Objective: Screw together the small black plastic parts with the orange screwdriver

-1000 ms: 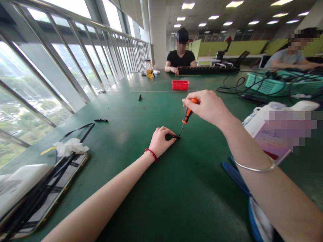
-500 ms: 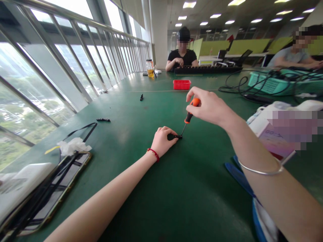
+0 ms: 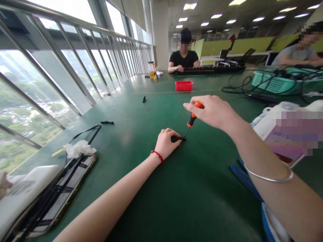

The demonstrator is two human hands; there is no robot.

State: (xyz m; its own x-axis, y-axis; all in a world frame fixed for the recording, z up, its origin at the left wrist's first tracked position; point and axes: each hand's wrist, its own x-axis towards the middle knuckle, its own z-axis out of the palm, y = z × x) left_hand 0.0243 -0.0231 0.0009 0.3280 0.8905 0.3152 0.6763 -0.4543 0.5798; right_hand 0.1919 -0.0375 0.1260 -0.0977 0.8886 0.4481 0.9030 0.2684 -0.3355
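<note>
My left hand rests on the green table, its fingers closed on a small black part whose kind I cannot make out. An orange-and-black screwdriver is in my right hand, its handle under the palm and fingers. The tool leans slightly, and its thin shaft runs down to the right end of the black part, where the tip appears to touch. The far end of that part is covered by my left fingers.
A red tray stands ahead. Small black pieces lie to the left, near a framed flat item with straps. At right are a teal basket with cables, a pink-and-white box and blue-handled pliers. Two people sit beyond.
My right hand has turned and lowered a little around the screwdriver handle, its fingers shifting over the top. The left hand keeps its hold. The whole view has shifted slightly.
</note>
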